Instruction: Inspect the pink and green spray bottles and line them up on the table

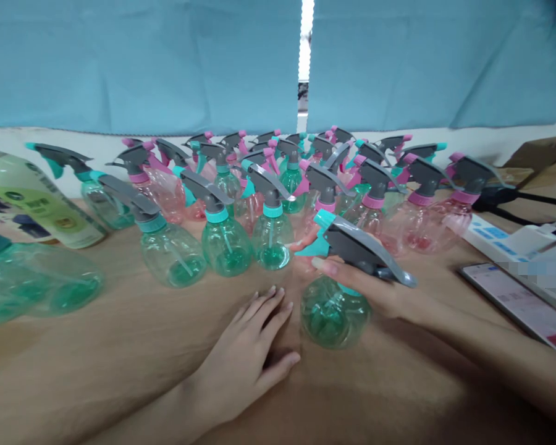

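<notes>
My right hand [352, 275] is closed round the neck of a green spray bottle [336, 315], just under its grey and teal trigger head. This bottle leans a little, and I cannot tell whether its base touches the table. Flat on the wooden table [157, 371] lies my left hand [254, 346], fingers stretched out, holding nothing. Just beyond it stand clear green spray bottles, among them one in the middle [272, 238] and one to its left [227, 247]. Pink spray bottles [417, 225] stand behind my right hand.
Several more green and pink spray bottles crowd the back, below a blue curtain [143, 68]. At left are a large labelled bottle [41, 198] and green bottles [74, 284]. A phone [514, 303], a power strip [500, 241] and a cardboard box [537, 161] are at right.
</notes>
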### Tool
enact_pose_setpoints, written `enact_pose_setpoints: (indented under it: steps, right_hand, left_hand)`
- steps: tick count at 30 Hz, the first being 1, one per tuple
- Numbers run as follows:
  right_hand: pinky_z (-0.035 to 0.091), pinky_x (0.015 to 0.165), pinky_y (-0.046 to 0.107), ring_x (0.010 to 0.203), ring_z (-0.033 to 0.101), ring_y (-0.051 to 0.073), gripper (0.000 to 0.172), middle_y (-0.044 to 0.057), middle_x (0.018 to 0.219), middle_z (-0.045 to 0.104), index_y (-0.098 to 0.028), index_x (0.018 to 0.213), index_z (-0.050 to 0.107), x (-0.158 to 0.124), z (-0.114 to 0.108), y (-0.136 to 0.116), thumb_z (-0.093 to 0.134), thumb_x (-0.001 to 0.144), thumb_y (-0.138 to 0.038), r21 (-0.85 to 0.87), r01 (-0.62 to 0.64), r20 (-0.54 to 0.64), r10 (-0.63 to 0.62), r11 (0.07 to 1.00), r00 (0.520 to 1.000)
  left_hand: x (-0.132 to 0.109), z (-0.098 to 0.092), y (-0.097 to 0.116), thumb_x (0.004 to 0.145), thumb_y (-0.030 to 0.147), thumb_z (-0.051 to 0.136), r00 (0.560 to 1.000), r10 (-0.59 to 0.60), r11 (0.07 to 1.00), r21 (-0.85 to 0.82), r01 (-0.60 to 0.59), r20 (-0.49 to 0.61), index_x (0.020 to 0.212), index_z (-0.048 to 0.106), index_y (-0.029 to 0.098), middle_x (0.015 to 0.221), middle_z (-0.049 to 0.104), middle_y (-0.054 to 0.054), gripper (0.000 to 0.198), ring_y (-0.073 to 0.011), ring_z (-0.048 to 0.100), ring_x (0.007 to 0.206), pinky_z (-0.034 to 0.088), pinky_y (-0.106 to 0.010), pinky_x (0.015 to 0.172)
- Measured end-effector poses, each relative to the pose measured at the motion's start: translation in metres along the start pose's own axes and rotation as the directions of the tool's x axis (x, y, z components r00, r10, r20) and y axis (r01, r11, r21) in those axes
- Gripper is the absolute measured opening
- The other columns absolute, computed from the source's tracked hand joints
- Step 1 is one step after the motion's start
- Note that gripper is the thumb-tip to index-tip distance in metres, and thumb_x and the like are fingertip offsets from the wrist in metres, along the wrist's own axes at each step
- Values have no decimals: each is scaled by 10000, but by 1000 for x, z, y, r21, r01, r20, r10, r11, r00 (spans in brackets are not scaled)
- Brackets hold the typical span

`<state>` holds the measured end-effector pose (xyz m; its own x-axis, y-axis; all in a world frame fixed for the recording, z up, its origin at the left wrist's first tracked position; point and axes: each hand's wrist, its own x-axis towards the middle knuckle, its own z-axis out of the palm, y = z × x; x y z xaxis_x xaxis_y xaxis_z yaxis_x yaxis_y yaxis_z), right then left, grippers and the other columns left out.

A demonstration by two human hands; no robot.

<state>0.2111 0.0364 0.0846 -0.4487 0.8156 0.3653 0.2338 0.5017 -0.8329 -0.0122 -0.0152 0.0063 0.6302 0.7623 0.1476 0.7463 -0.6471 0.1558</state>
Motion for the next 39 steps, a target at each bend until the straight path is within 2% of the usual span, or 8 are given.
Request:
enact_pose_setpoints:
  steps: [5, 11, 14, 17, 21, 25, 30, 39]
  right_hand:
    - [343, 475, 257, 502, 454, 120, 213, -43, 618, 514, -281, 1011, 607, -1, 0, 0, 552, 870, -430, -11, -9, -7, 8, 1000, 1000]
    - [329, 492, 254, 527, 430, 110, 222, -50, 634, 476, -249, 1036, 567, 0, -2, 0, 542, 882, -406, 34, -26, 67, 23, 999, 997]
    - [339, 523, 247, 566, 416, 98, 172, -48, 694, 479, -245, 986, 560, 1, -3, 0, 548, 887, -386, 53, 39, 76, -43, 998, 996]
    - [328, 513, 244, 550, 382, 92, 128, -56, 684, 453, -246, 948, 551, 2, -5, 0, 551, 888, -360, 76, 63, 78, -69, 995, 995]
    - [354, 536, 248, 569, 402, 97, 101, -46, 708, 474, -245, 895, 550, 1, -5, 1, 540, 895, -345, 76, 93, 69, -98, 993, 993]
    - [344, 517, 247, 554, 390, 95, 145, -42, 690, 468, -238, 858, 559, 0, -4, 4, 544, 892, -378, 67, 105, 11, -106, 992, 994]
    - [313, 492, 243, 516, 326, 83, 191, -53, 651, 419, -228, 771, 516, 1, -3, 3, 540, 895, -372, 60, 130, 15, -131, 990, 991]
    - [279, 474, 249, 524, 328, 105, 265, -49, 613, 377, -237, 704, 469, 0, -1, 5, 516, 897, -412, 39, 103, -3, -103, 994, 995]
  left_hand:
    - [0, 0, 0, 959, 478, 482, 1000, -7, 1000, -20, 6, -4, 1443, 353, 156, 1489, 371, -132, 596, -300, 323, 1363, 308, -489, 1080]
    - [0, -2, 1, 952, 475, 497, 1000, -15, 1000, -27, 15, -7, 1429, 376, 147, 1483, 378, -136, 592, -304, 333, 1357, 330, -490, 1069]
    - [-1, -1, 1, 953, 474, 498, 1000, -8, 1000, -14, 7, -12, 1423, 385, 141, 1476, 391, -136, 587, -298, 338, 1355, 317, -476, 1080]
    - [-1, -1, 1, 952, 476, 498, 1000, -13, 1000, -7, 13, -10, 1417, 396, 146, 1476, 393, -131, 579, -298, 346, 1352, 319, -473, 1080]
    - [-1, -1, 1, 958, 466, 490, 1000, -4, 1000, 10, 4, -5, 1417, 390, 127, 1480, 384, -137, 580, -296, 335, 1357, 318, -474, 1081]
    - [-1, -1, 1, 965, 468, 476, 1000, 3, 1000, 7, -3, -4, 1426, 373, 130, 1486, 373, -138, 581, -290, 324, 1363, 316, -474, 1081]
    - [-2, -1, 2, 953, 475, 497, 1000, -10, 1000, -3, 10, -2, 1422, 388, 142, 1485, 377, -134, 585, -294, 333, 1360, 312, -465, 1085]
    - [0, -2, 1, 947, 472, 503, 1000, -19, 1000, -5, 19, 7, 1420, 388, 157, 1487, 376, -124, 580, -295, 332, 1360, 329, -481, 1075]
